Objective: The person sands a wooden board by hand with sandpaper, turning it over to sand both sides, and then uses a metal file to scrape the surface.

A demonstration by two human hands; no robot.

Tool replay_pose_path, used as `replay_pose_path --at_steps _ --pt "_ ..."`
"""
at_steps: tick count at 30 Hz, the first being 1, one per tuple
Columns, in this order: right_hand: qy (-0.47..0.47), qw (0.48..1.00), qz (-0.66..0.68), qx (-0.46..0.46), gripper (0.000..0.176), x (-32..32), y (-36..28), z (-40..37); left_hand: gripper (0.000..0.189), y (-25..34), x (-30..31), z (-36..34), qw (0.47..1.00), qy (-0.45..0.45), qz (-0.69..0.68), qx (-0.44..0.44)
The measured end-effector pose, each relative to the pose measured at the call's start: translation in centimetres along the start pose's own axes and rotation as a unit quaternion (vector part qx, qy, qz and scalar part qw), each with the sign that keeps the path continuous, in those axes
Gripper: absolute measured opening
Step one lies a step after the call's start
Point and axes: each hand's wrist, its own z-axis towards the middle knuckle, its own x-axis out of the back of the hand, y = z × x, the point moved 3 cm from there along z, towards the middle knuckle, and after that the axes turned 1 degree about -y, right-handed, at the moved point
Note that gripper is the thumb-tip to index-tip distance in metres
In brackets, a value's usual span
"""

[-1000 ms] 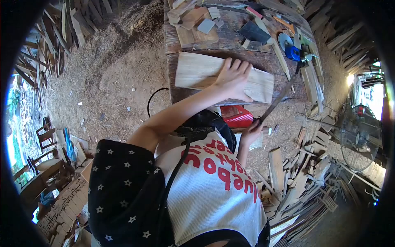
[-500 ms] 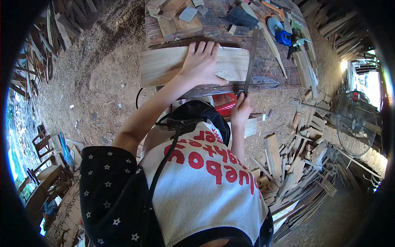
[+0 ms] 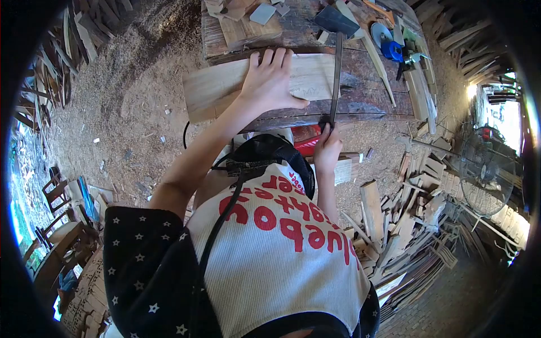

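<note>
sawdust floor [image 3: 129, 112] spreads round an old wooden workbench [image 3: 366, 101] in a workshop, with piles of scrap wood [image 3: 406, 225] heaped to the right and a standing fan [image 3: 484, 180] beyond them. nearest the camera is the person's own white shirt [image 3: 282, 253] with red letters, and a black pouch [image 3: 270, 158] at the chest.

just off the near edge of the workbench, the right hand [image 3: 327, 149] is clenched round the handle of a long thin blade [image 3: 336, 73]. the blade runs away from the person, across the right end of a pale plank [image 3: 208, 93] and on toward the far side of the bench. whether its edge bites into the wood cannot be told. a red box [image 3: 307, 141] shows under the near edge, beside that hand.

the plank lies along the near part of the workbench, its left end sticking out past the left edge over the floor. the left hand [image 3: 269, 84] presses flat on it, fingers spread and stretched out, thumb pointing toward the blade, just left of where the blade crosses.

farther back, wood offcuts [image 3: 242, 28] lie near the far left corner, a dark wedge [image 3: 335, 19] sits at the blade's tip, and a blue tool [image 3: 390, 49] rests toward the far right edge.
</note>
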Motion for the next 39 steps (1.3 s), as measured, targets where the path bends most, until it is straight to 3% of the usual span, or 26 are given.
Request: replay_pose_path --at_steps 3,4,6,10,13,21,26,30,33,37,39 --pt "0.009 1.000 0.012 -0.011 0.017 -0.2 1.2 -1.3 0.112 -0.3 -0.2 0.0 1.000 0.011 0.007 0.008" --pt "0.034 0.997 -0.015 0.064 0.024 -0.2 2.4 -2.2 0.112 -0.4 -0.2 0.0 1.000 0.011 0.010 0.000" --pt "0.028 0.999 -0.019 0.034 0.024 -0.3 6.6 -5.5 0.112 -0.6 -0.3 0.1 1.000 0.012 0.012 -0.007" --pt "-0.021 0.999 -0.027 -0.004 0.025 0.4 4.0 -4.6 0.112 -0.5 0.1 0.1 1.000 0.004 0.012 -0.007" --pt "0.002 0.999 -0.029 0.016 0.024 0.1 0.4 -1.1 0.112 -0.2 0.1 -0.1 1.000 -0.013 0.007 -0.002" --pt "0.009 1.000 -0.022 -0.004 0.024 -0.5 6.7 -7.3 0.113 -0.7 -0.1 -0.2 1.000 0.012 0.006 0.004" --pt "-0.001 1.000 -0.005 -0.011 0.020 -0.4 0.4 -2.8 0.112 -0.5 0.0 -0.4 1.000 -0.013 -0.008 -0.020" --pt "0.034 0.998 0.045 -0.041 0.023 -1.2 3.7 -7.9 0.112 -0.8 -0.4 -0.3 0.999 0.009 -0.011 -0.033" --pt "0.012 0.998 0.010 -0.060 0.024 -1.3 6.8 -10.4 0.111 -0.6 -0.2 -0.4 0.999 0.015 0.000 -0.035" --pt "-0.011 0.996 -0.055 -0.073 0.026 -0.7 0.9 -4.6 0.110 -0.2 0.0 -1.0 0.999 0.008 0.011 -0.038" --pt "0.038 0.997 -0.042 -0.045 0.027 -1.2 0.5 -4.1 0.110 -0.1 0.3 -1.4 0.999 0.019 -0.004 -0.034"
